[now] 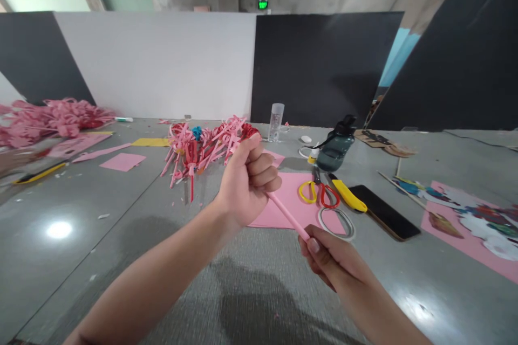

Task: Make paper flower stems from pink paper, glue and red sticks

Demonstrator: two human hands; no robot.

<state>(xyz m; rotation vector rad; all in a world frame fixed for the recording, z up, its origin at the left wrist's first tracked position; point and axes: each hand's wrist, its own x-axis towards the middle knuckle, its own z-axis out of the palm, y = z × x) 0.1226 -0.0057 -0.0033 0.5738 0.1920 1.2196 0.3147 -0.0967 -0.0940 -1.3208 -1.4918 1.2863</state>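
hands (246, 180) (326, 256) closed on pink stick (288, 217), scissors (318, 190), phone (384, 211), bottle (335, 145) just beyond

Lighting, as I read it from my feed: bright, even, overhead. One round glare spot on the grey table (59, 230) at left, a fainter sheen at lower right. Soft dark shadows of both arms fall on the table below them. Focus: centre sharp; the pink paper pile (48, 118) at far left is smeared. Distortion: wide lens, wall panels (162, 64) lean outward at the edges. Ceiling dim.
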